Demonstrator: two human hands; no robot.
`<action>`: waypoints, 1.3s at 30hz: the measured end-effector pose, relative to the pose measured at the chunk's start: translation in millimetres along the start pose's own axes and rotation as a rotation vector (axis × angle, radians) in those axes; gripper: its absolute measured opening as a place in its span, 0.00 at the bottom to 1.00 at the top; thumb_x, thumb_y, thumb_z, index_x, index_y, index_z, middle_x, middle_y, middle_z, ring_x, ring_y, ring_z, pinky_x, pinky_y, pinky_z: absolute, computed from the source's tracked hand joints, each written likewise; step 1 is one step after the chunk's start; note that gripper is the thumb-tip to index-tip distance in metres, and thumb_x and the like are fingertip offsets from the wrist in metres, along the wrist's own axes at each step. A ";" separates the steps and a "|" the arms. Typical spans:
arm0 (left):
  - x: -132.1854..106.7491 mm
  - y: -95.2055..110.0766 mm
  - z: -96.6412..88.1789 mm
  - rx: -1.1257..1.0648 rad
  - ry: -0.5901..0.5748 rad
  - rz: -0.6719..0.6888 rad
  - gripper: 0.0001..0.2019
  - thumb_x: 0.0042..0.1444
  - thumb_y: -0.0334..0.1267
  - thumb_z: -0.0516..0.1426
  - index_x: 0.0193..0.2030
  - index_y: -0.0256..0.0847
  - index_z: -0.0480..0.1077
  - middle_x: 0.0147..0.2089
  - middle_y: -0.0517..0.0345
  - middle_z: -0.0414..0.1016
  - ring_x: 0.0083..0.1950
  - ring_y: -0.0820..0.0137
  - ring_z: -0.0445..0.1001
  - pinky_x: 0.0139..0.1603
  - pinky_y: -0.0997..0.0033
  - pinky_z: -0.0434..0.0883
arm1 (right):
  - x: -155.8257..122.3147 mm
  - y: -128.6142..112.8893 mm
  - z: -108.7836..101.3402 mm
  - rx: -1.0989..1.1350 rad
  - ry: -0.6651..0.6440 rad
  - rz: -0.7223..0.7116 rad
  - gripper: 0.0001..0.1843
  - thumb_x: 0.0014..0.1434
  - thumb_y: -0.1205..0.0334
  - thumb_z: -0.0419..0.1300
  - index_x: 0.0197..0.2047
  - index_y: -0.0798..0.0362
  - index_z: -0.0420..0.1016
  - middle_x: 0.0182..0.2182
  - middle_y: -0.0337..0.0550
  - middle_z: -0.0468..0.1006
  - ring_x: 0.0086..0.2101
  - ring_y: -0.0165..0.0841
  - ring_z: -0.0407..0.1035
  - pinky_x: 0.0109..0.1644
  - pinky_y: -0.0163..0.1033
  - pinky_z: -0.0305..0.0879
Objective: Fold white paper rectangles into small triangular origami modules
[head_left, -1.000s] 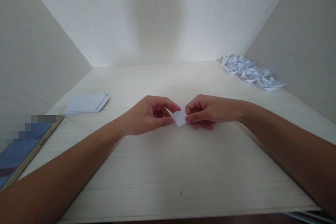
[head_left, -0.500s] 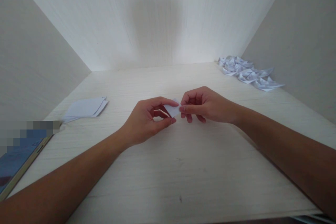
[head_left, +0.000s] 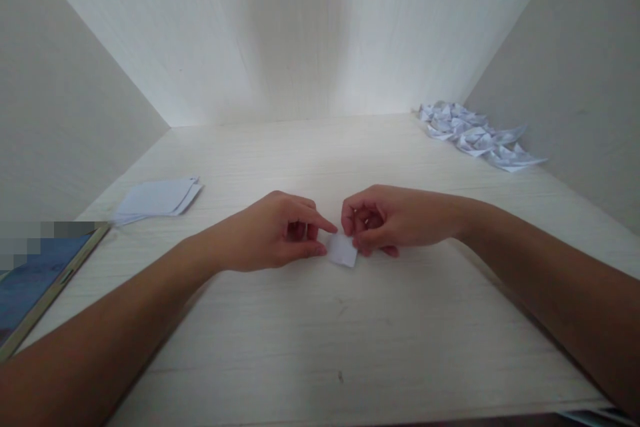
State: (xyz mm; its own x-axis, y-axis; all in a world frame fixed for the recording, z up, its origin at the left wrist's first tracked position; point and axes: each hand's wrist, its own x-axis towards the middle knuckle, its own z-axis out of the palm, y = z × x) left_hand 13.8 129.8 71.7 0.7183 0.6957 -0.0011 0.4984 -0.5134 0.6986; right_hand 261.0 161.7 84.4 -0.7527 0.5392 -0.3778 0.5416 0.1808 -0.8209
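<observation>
A small folded piece of white paper (head_left: 343,251), roughly square now, is between my two hands, close above or on the table. My right hand (head_left: 383,223) pinches its right side between thumb and forefinger, the other fingers curled in. At its left edge is my left hand (head_left: 275,230), with forefinger and thumb apart. The left forefinger tip is by the paper's upper left corner and the thumb tip by its left side; whether they press on it I cannot tell.
At the back right lies a heap of folded white paper pieces (head_left: 473,133) against the side wall. A stack of white paper sheets (head_left: 157,197) is on the left. Nearer on the left is a flat object with a blue surface (head_left: 37,283), partly blurred out. Pale walls enclose the pale wooden table (head_left: 260,347).
The folded paper has come lower and nearer to me and shows a square face instead of a pointed one. My left fingers have loosened from it, while my right hand keeps its pinch.
</observation>
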 end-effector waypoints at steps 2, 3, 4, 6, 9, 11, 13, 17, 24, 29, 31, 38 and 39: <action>0.9 0.5 3.1 0.064 0.011 0.048 0.10 0.63 0.37 0.62 0.48 0.45 0.84 0.34 0.57 0.76 0.30 0.73 0.71 0.30 0.75 0.66 | -0.1 -1.3 1.6 -0.161 0.016 -0.038 0.04 0.57 0.64 0.67 0.37 0.53 0.77 0.22 0.34 0.74 0.21 0.26 0.65 0.23 0.32 0.56; 1.6 0.5 5.2 0.085 0.019 0.067 0.10 0.63 0.35 0.61 0.47 0.44 0.85 0.35 0.57 0.75 0.30 0.74 0.71 0.31 0.75 0.66 | 0.5 -1.8 2.9 -0.232 0.035 -0.050 0.06 0.57 0.62 0.69 0.37 0.53 0.79 0.21 0.33 0.73 0.21 0.26 0.64 0.24 0.33 0.55; 2.2 0.2 7.5 0.095 0.029 0.081 0.10 0.63 0.34 0.61 0.45 0.43 0.85 0.35 0.57 0.75 0.30 0.74 0.71 0.31 0.75 0.66 | 1.2 -1.8 4.5 -0.284 0.055 -0.060 0.07 0.56 0.59 0.70 0.36 0.52 0.80 0.21 0.33 0.72 0.22 0.27 0.64 0.24 0.33 0.54; 3.4 -0.9 11.3 0.089 0.052 0.097 0.10 0.62 0.32 0.61 0.44 0.42 0.85 0.35 0.57 0.74 0.29 0.75 0.70 0.31 0.75 0.66 | 2.2 0.0 8.4 -0.319 0.084 -0.071 0.09 0.56 0.56 0.71 0.34 0.52 0.79 0.21 0.34 0.72 0.22 0.27 0.64 0.24 0.33 0.54; 4.4 -1.7 14.5 0.054 0.077 0.090 0.08 0.60 0.31 0.63 0.42 0.43 0.85 0.37 0.57 0.75 0.30 0.74 0.71 0.32 0.74 0.68 | -1.3 7.6 16.3 -0.315 0.137 -0.103 0.08 0.60 0.56 0.68 0.34 0.51 0.81 0.21 0.34 0.73 0.22 0.27 0.63 0.26 0.34 0.57; 4.1 -0.6 15.4 0.053 0.092 0.093 0.07 0.59 0.29 0.63 0.40 0.43 0.84 0.41 0.56 0.77 0.34 0.73 0.74 0.35 0.74 0.70 | -7.7 14.1 23.4 -0.342 0.203 -0.190 0.06 0.62 0.57 0.67 0.36 0.49 0.83 0.24 0.36 0.76 0.23 0.27 0.65 0.27 0.34 0.59; 3.1 1.9 16.5 0.074 0.107 0.101 0.07 0.59 0.29 0.64 0.38 0.43 0.83 0.44 0.56 0.78 0.38 0.71 0.76 0.40 0.73 0.72 | -15.4 19.7 31.7 -0.370 0.313 -0.316 0.06 0.63 0.58 0.67 0.39 0.49 0.84 0.32 0.41 0.80 0.26 0.28 0.69 0.29 0.35 0.62; 0.3 8.8 20.0 0.046 0.089 0.103 0.06 0.61 0.30 0.64 0.40 0.46 0.82 0.45 0.58 0.80 0.44 0.68 0.78 0.47 0.71 0.74 | -25.5 23.1 47.3 -0.492 0.391 -0.460 0.07 0.65 0.57 0.66 0.39 0.50 0.81 0.33 0.44 0.80 0.29 0.31 0.71 0.30 0.37 0.65; -1.6 13.7 25.3 -0.105 0.045 0.050 0.05 0.61 0.28 0.64 0.35 0.41 0.79 0.41 0.62 0.80 0.39 0.76 0.77 0.42 0.78 0.72 | -24.1 18.8 58.9 -0.710 0.470 -0.578 0.15 0.71 0.63 0.57 0.31 0.50 0.74 0.29 0.37 0.77 0.25 0.29 0.67 0.25 0.37 0.58; 0.5 10.7 22.5 -0.121 0.024 0.020 0.05 0.60 0.27 0.64 0.35 0.41 0.78 0.39 0.63 0.80 0.37 0.77 0.77 0.37 0.79 0.71 | -30.3 18.1 63.5 -0.687 0.509 -0.562 0.17 0.72 0.65 0.51 0.34 0.47 0.76 0.26 0.39 0.78 0.25 0.33 0.70 0.30 0.41 0.67; 1.7 9.6 20.1 -0.111 0.016 0.006 0.05 0.59 0.28 0.64 0.36 0.41 0.78 0.38 0.63 0.81 0.37 0.76 0.77 0.37 0.77 0.72 | -34.4 17.6 64.9 -0.732 0.511 -0.612 0.19 0.72 0.67 0.49 0.34 0.45 0.77 0.25 0.39 0.79 0.25 0.34 0.70 0.30 0.43 0.68; 4.4 8.7 17.2 -0.146 0.020 0.010 0.03 0.58 0.30 0.66 0.34 0.39 0.78 0.36 0.61 0.81 0.35 0.73 0.77 0.36 0.74 0.71 | -36.9 13.2 67.9 -0.744 0.562 -0.722 0.22 0.72 0.70 0.48 0.40 0.40 0.80 0.28 0.38 0.83 0.25 0.35 0.73 0.32 0.44 0.71; 4.4 8.7 17.2 -0.152 0.019 0.007 0.03 0.58 0.30 0.66 0.34 0.39 0.78 0.35 0.61 0.81 0.35 0.73 0.77 0.36 0.74 0.71 | -36.0 12.1 67.2 -0.730 0.551 -0.712 0.21 0.72 0.70 0.48 0.41 0.40 0.80 0.29 0.38 0.83 0.27 0.35 0.74 0.33 0.43 0.72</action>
State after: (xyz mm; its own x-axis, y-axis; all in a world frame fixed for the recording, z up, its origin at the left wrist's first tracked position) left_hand 29.6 119.8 65.4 0.7110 0.7030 0.0166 0.4137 -0.4373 0.7985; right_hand 269.4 89.2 59.3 -0.8064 0.3769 0.4557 0.2826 0.9225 -0.2630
